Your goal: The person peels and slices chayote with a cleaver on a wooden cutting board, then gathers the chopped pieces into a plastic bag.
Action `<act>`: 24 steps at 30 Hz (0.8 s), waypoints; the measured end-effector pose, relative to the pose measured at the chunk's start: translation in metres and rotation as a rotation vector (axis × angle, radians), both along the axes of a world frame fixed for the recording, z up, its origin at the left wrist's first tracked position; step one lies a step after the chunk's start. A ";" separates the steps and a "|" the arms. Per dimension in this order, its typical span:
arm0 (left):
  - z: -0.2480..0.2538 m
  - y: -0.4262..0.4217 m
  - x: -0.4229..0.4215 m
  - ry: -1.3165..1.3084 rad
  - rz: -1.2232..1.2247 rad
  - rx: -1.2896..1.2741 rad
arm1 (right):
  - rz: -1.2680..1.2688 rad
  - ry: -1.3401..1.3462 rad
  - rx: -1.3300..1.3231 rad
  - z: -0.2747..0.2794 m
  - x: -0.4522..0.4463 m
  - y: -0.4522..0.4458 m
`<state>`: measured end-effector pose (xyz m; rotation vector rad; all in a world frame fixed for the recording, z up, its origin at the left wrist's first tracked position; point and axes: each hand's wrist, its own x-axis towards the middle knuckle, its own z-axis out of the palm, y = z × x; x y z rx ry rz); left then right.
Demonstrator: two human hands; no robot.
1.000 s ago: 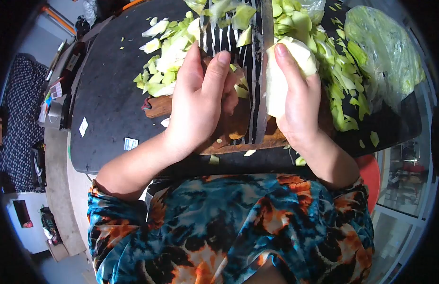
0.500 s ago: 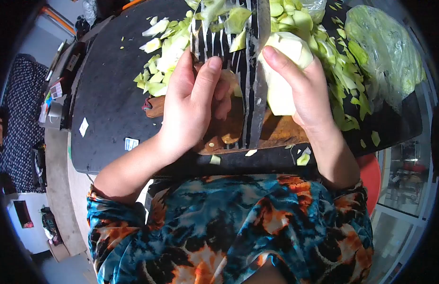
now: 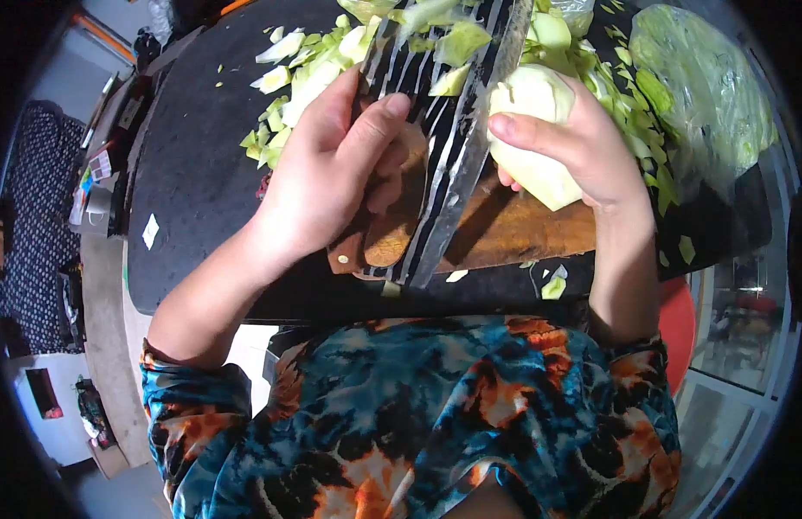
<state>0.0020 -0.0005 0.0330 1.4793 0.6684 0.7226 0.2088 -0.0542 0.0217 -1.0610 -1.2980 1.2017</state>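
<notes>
My left hand is closed at the near left side of a large cleaver. Its broad, dark blade has white streaks and a pale edge along the right. Bits of green vegetable cling to the upper blade; the fingers' hold is partly hidden. In my right hand is a peeled, pale-green vegetable with flat-cut faces. The thumb presses its left face, beside the cleaver's edge. Beneath both hands lies a wooden cutting board. Pale-green cut pieces are piled left of the blade.
More green slices spread to the right of the vegetable. A clear plastic bag with green contents lies at the far right of the black table. Something red stands below the table's right edge.
My left hand has moved left and the cleaver's lower end has swung left, so the blade tilts more. My right hand and the vegetable have shifted slightly right, widening the gap below.
</notes>
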 end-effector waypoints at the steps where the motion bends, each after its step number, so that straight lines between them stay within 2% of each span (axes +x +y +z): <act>1: 0.001 0.002 0.000 -0.014 -0.025 -0.030 | 0.025 0.028 -0.013 0.000 0.002 0.001; 5: 0.003 -0.001 0.005 -0.024 0.003 0.013 | 0.004 0.144 -0.042 -0.004 0.001 0.003; 9: -0.002 -0.003 0.015 -0.060 0.072 0.080 | -0.239 0.235 0.168 -0.018 -0.017 0.008; 16: -0.010 -0.008 0.022 -0.083 0.151 0.045 | -0.329 0.379 0.102 -0.026 -0.028 0.006; 24: -0.016 -0.012 0.029 -0.226 0.141 -0.044 | -0.448 0.538 0.142 -0.033 -0.039 0.004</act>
